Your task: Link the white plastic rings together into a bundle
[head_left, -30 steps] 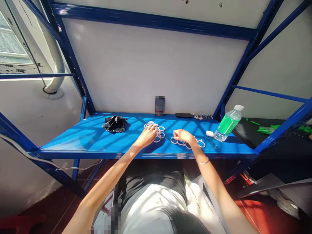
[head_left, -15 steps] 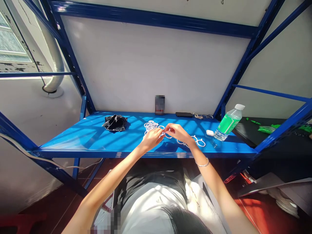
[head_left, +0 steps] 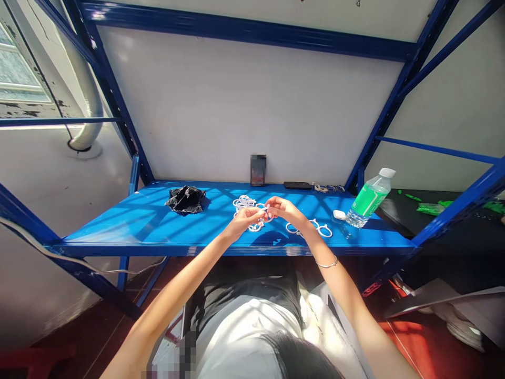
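My left hand [head_left: 245,218] and my right hand [head_left: 281,207] meet just above the blue shelf [head_left: 130,226], fingers pinched on a white plastic ring [head_left: 265,213] held between them. Behind the left hand lies a heap of loose white rings [head_left: 243,202]. To the right of my right wrist a short chain of joined white rings [head_left: 313,227] lies flat on the shelf. A thin bracelet sits on my right wrist.
A crumpled black bag [head_left: 186,199] lies at the left. A dark phone [head_left: 297,185], a cable [head_left: 327,188] and a small dark box [head_left: 258,170] are by the back wall. A white earbud case [head_left: 339,215] and a green-labelled water bottle [head_left: 369,199] stand at the right.
My left hand left the ring heap and my right hand left the chain. Both rose and came together over the middle of the shelf, pinching a ring.
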A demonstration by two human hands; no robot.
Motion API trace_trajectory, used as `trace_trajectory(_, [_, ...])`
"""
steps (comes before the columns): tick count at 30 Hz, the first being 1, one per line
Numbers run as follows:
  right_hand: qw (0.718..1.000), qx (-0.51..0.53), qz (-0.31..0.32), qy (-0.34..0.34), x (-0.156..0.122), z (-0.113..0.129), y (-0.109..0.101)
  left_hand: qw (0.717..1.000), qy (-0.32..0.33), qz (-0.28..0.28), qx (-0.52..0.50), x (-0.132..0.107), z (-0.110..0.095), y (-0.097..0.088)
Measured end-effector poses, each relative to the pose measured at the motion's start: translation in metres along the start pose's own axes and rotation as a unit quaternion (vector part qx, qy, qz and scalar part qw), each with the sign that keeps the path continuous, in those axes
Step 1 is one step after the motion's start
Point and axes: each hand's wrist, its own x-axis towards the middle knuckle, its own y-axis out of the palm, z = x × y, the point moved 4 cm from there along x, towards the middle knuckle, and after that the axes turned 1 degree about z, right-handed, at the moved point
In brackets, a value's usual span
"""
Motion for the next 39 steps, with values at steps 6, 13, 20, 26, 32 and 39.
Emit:
trace_trajectory(6, [0.997, 0.047, 0.013, 0.055, 0.004, -0.009, 0.004, 0.988, -0.045, 0.046, -0.137, -0.001, 0.005, 0.004])
trace_trajectory(13, [0.996, 0.074, 0.017, 0.054, 0.004, -0.01, 0.008, 0.98, -0.08, 0.039, -0.179, 0.001, 0.01, 0.007])
trace_trajectory(20, [0.994, 0.085, 0.037, 0.049, 0.002, -0.005, 0.011, 0.967, -0.106, 0.025, -0.232, -0.001, 0.013, 0.009])
trace_trajectory(26, [0.991, 0.106, 0.015, 0.077, 0.004, -0.008, 0.015, 0.965, -0.119, 0.009, -0.234, -0.002, 0.01, 0.01])
trace_trajectory(32, [0.992, 0.092, 0.047, 0.074, 0.002, -0.009, 0.02, 0.962, -0.123, 0.006, -0.244, -0.003, 0.004, 0.012])
trace_trajectory(39, [0.995, 0.056, 0.057, 0.057, -0.002, -0.005, 0.023, 0.985, -0.064, 0.035, -0.159, -0.011, -0.014, 0.021])
